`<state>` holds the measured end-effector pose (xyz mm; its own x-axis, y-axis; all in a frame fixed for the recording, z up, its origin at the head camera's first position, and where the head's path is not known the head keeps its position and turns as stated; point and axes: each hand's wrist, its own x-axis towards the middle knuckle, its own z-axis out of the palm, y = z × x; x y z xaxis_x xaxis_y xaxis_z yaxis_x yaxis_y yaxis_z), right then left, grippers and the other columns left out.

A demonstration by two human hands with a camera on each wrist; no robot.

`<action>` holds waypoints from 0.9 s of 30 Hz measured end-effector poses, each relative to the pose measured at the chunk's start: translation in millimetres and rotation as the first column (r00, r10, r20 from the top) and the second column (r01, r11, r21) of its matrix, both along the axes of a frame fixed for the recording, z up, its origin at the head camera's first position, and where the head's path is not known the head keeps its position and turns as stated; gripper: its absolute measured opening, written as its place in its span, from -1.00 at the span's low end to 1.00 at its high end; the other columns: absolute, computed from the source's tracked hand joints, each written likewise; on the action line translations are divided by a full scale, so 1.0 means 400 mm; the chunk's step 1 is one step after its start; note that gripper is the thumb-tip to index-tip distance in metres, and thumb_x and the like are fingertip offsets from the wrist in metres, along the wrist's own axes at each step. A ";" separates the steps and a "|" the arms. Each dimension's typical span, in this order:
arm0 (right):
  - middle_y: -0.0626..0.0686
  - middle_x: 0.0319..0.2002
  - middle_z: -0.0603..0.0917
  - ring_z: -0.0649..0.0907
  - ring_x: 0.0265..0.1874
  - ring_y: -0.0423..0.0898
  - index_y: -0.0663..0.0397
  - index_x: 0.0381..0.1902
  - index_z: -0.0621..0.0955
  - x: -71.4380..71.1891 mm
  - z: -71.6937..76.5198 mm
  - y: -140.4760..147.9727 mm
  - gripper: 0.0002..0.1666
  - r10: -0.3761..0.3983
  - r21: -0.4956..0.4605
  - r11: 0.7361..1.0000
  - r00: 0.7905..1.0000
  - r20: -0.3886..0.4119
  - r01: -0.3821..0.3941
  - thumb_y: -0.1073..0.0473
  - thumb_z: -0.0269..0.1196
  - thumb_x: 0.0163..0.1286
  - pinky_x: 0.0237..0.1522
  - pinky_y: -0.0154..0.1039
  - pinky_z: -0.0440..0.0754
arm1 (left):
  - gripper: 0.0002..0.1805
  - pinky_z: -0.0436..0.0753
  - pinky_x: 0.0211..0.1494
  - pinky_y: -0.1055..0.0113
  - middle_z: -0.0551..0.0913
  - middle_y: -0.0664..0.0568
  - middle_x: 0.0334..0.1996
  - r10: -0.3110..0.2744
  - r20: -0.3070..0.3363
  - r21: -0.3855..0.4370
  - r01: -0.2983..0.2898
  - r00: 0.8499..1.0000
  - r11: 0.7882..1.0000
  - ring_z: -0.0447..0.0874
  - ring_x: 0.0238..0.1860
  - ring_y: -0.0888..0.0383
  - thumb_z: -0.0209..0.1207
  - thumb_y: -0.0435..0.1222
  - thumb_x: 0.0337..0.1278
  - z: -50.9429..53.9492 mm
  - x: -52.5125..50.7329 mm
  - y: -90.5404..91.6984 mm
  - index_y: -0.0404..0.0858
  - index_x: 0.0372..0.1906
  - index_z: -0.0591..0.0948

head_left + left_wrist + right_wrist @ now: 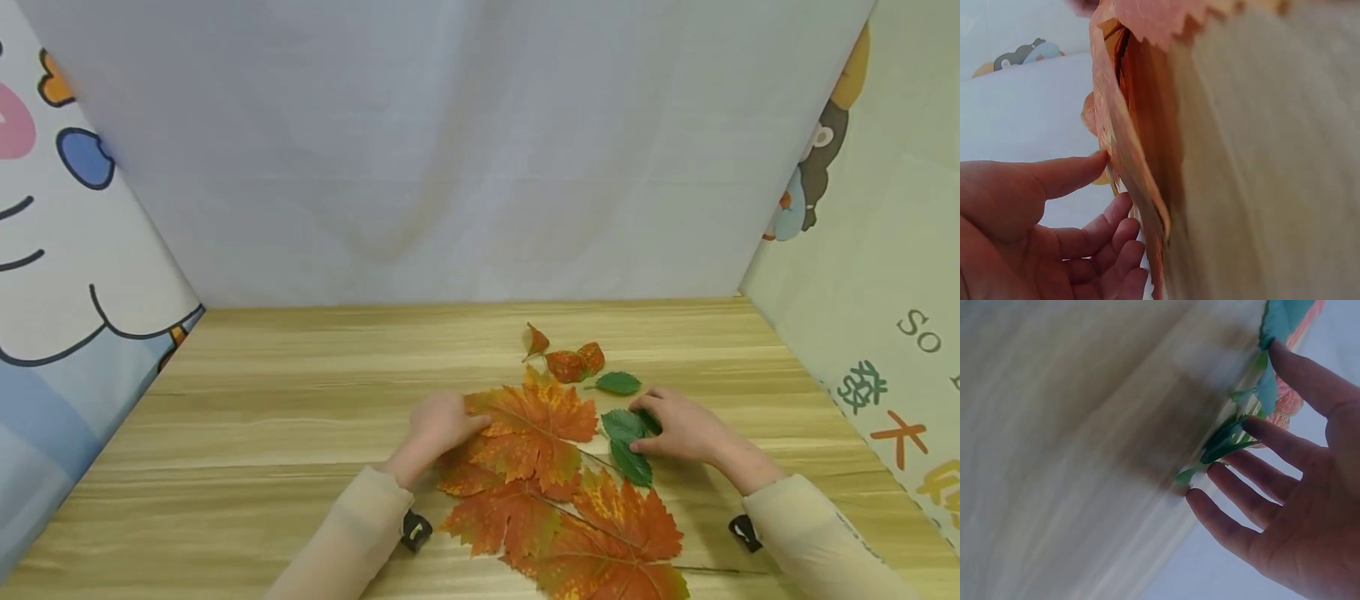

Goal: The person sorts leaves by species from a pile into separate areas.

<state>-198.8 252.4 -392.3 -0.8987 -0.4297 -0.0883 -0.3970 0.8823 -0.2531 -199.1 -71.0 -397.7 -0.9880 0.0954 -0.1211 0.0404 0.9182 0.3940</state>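
Note:
My left hand (442,422) rests at the left edge of a spread of orange maple-like leaves (536,425). In the left wrist view the left thumb and loosely bent fingertips (1124,201) touch the upper side of an orange leaf (1129,140) whose edge lifts off the table. My right hand (678,425) is beside a small group of green leaves (630,462). Seen from the right wrist, its fingers are fairly straight, spread, and touching the green leaves (1225,442) with their tips. Part of one green leaf is hidden under the right fingers.
Behind the orange leaves lie a single green leaf (618,383) and several small reddish leaves (566,365). A thin stem (712,571) runs right across the wood-grain table (285,400). A pale cloth wall (450,167) rises at the back, with printed cloths at both sides.

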 end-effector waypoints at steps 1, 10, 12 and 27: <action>0.27 0.03 0.47 0.48 0.01 0.24 0.19 0.00 0.52 0.000 0.000 -0.001 -0.33 -0.001 0.001 1.000 1.000 -0.001 0.001 -0.13 0.35 0.03 -0.02 0.12 0.43 | -0.38 0.10 -0.73 0.40 0.06 0.17 -0.85 0.002 -0.004 0.012 -0.002 1.000 1.000 0.05 -0.77 0.25 0.21 0.07 -0.03 -0.001 0.000 0.001 -0.11 -0.88 0.15; 0.26 0.02 0.47 0.48 0.00 0.24 0.19 0.00 0.52 0.001 0.003 -0.003 -0.33 -0.009 -0.005 1.000 1.000 0.011 0.009 -0.12 0.36 0.02 -0.03 0.13 0.44 | -0.41 0.02 -0.76 0.46 0.07 0.21 -0.93 0.029 0.020 0.187 -0.032 0.999 0.982 0.00 -0.82 0.29 0.23 -0.07 -0.01 -0.007 -0.004 0.003 -0.08 -0.94 0.19; 0.25 0.01 0.48 0.48 0.00 0.23 0.19 0.00 0.52 0.000 0.004 -0.002 -0.33 -0.008 -0.007 1.000 1.000 0.011 0.008 -0.11 0.36 0.02 -0.04 0.12 0.44 | -0.44 0.06 -0.76 0.46 0.14 0.21 -0.93 0.047 0.039 0.242 -0.055 0.998 0.969 0.06 -0.83 0.29 0.22 -0.09 0.01 -0.006 -0.008 0.004 -0.09 -0.93 0.24; 0.22 -0.03 0.50 0.51 -0.04 0.19 0.19 -0.01 0.52 -0.003 0.002 -0.001 -0.34 0.014 -0.011 1.000 1.000 0.002 -0.014 -0.09 0.37 0.01 -0.06 0.10 0.46 | -0.77 0.39 -0.61 0.39 0.58 0.03 -0.59 0.135 0.076 0.475 -0.154 0.988 0.866 0.40 -0.70 0.23 0.22 -0.13 0.03 -0.017 -0.033 0.020 -0.24 -0.45 0.62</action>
